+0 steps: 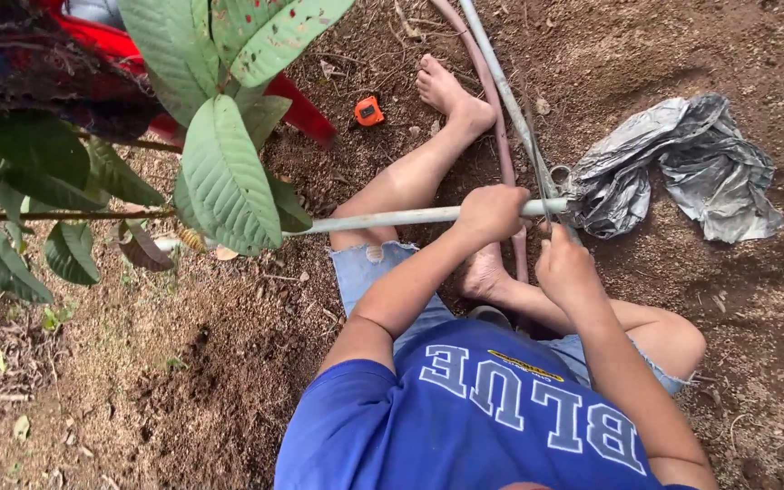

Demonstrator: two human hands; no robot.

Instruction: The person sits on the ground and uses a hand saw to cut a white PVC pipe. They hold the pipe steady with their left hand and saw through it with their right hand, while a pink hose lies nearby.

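I sit on bare dirt with my legs stretched out. A long light-grey pipe (383, 219) lies level across my left thigh. My left hand (492, 213) is closed around it near its right end. My right hand (566, 263) is curled into a fist just below that end, seemingly around a thin wire (537, 168) that runs up along a second grey pipe (501, 82). A reddish hose (497, 118) runs beside that pipe, past my left foot (446, 91). My right foot (485, 272) is tucked under the pipe.
A crumpled grey plastic sheet (682, 163) lies on the ground to the right of the pipe's end. An orange tape measure (368, 111) lies near my left foot. A red plastic chair leg (306, 113) and a leafy plant (220, 172) fill the upper left.
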